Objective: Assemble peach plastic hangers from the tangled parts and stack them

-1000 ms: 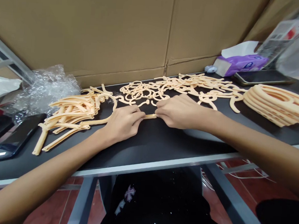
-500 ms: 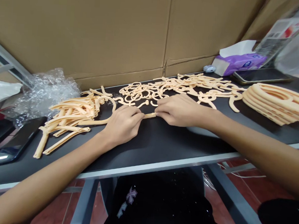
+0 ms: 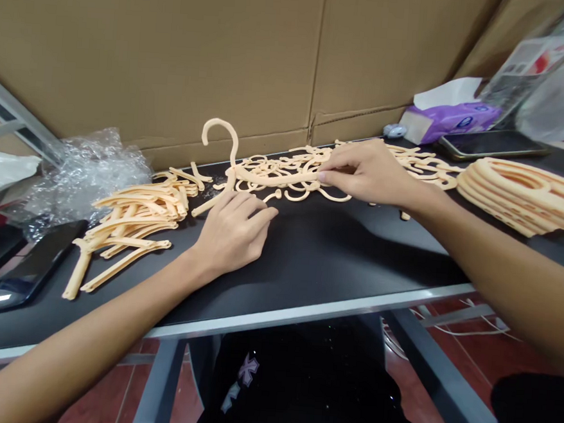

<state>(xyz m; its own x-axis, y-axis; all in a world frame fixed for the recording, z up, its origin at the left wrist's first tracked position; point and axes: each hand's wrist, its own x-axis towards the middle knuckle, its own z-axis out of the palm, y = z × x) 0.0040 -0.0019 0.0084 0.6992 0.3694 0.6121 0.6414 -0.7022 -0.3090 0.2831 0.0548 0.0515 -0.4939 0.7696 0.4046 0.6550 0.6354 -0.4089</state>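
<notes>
My right hand (image 3: 366, 172) pinches the right end of a cream plastic hanger (image 3: 269, 180) between thumb and fingers. The hanger's hook stands up at its left side, curling leftward in front of the cardboard. Its other arm slants down and left, partly behind my left hand (image 3: 235, 231). My left hand is closed low over the black tabletop, fingers curled under; whether they grip anything is hidden. Left of it lies a pile of straight cream hanger arms (image 3: 131, 220). Loose cream hooks (image 3: 307, 191) are heaped behind the hands.
At the right is a stack of cream hangers (image 3: 519, 202), with a phone (image 3: 494, 144) and a purple tissue pack (image 3: 462, 118) behind. A dark phone (image 3: 31, 271) and crumpled clear plastic (image 3: 91, 179) are at the left. Tall cardboard (image 3: 177, 56) backs the table.
My right hand has moved up and right, raising the hanger's right end. The hook has swung upright. My left hand has stayed nearly in place.
</notes>
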